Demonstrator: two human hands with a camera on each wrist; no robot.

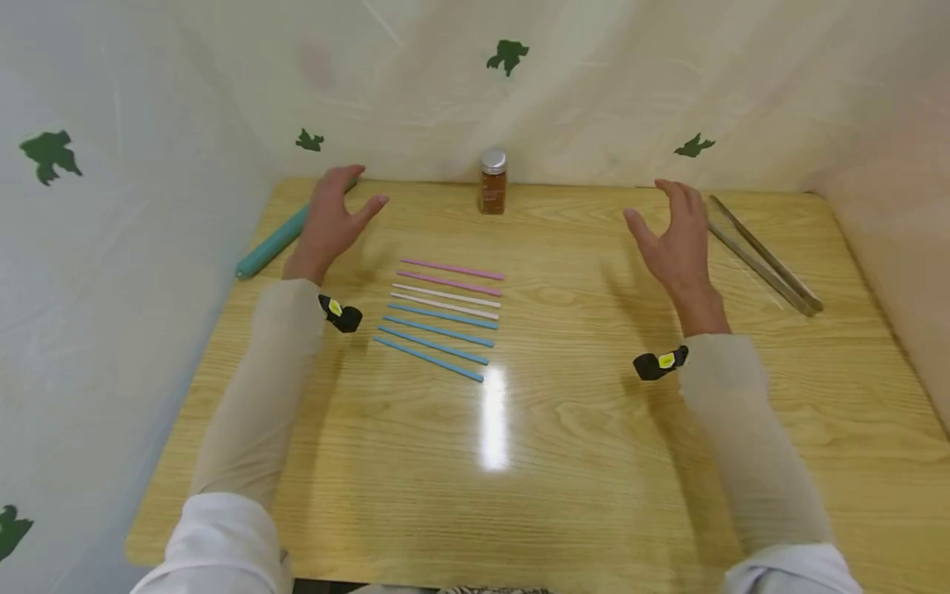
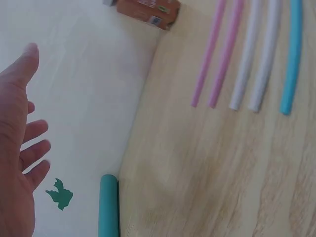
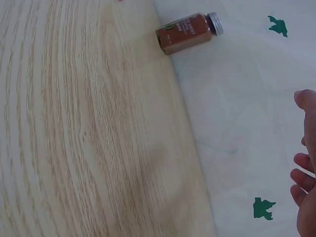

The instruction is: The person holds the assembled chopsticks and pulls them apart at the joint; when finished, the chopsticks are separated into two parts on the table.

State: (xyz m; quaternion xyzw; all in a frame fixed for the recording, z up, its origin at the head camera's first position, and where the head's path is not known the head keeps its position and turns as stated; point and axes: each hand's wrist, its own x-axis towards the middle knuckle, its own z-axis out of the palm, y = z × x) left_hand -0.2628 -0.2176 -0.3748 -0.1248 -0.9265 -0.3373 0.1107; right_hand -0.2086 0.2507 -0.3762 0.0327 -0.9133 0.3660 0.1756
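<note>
My left hand [image 1: 330, 219] hovers above the table's far left, thumb apart from the fingers, holding nothing. Partly behind it lies a teal rolled cylinder [image 1: 273, 243], seen too in the left wrist view. On the right, my right hand [image 1: 677, 243] is raised with thumb and fingers spread and nothing in it. Metal tongs [image 1: 768, 260] lie just beyond that hand. Between the hands, a row of thin sticks lies side by side: two pink sticks [image 1: 451, 269], two white sticks [image 1: 445, 295] and several blue sticks [image 1: 438, 334]. A spice jar [image 1: 493, 183] with a silver lid stands at the back edge.
The wooden table [image 1: 579, 462] meets a pale sheet [image 1: 586, 107] hung along its back and sides. Green leaf-like patches [image 1: 509, 56] mark the sheet. A bright light reflection shows on the tabletop near the sticks.
</note>
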